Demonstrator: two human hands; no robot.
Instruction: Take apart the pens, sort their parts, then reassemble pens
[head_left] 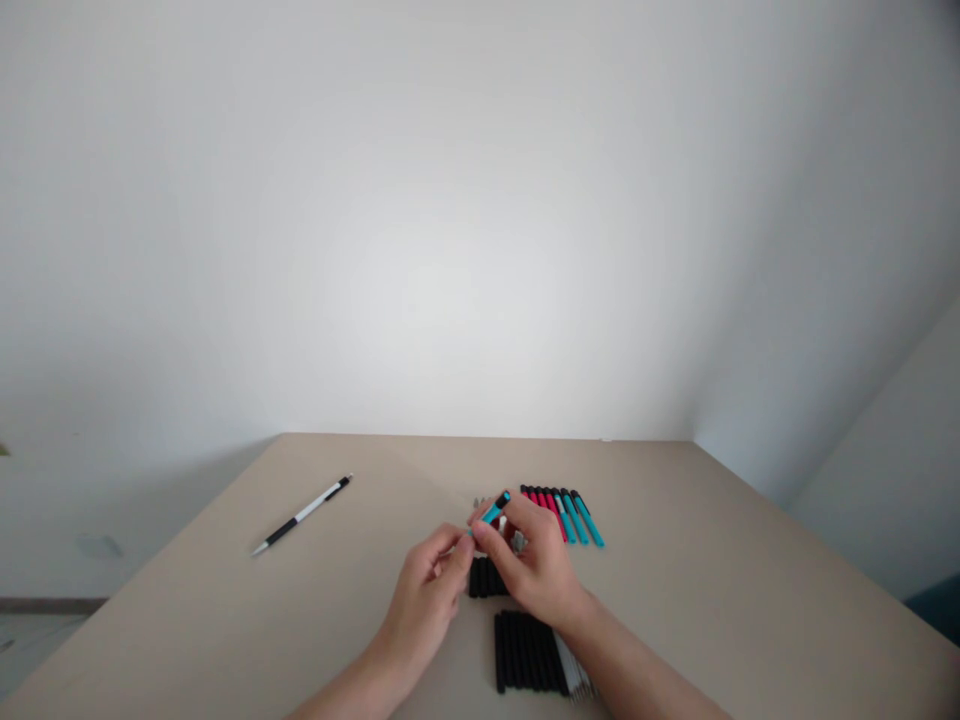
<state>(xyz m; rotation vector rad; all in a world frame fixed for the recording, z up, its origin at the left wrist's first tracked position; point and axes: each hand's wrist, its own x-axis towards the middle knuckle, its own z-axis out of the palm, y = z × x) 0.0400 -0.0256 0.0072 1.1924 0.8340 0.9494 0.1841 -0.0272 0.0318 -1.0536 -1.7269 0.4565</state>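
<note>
My right hand is closed around a teal pen barrel with a black end, held above the table. My left hand pinches at the lower tip of that same barrel, fingers pressed together. Just under my hands lies a small group of black pen parts. Nearer to me sits a row of black grips with white ends. Beyond my right hand lies a row of pink and teal pens.
A black and white pen lies alone at the far left of the beige table. Some small silvery parts rest behind my hands. A white wall stands right behind the table's far edge.
</note>
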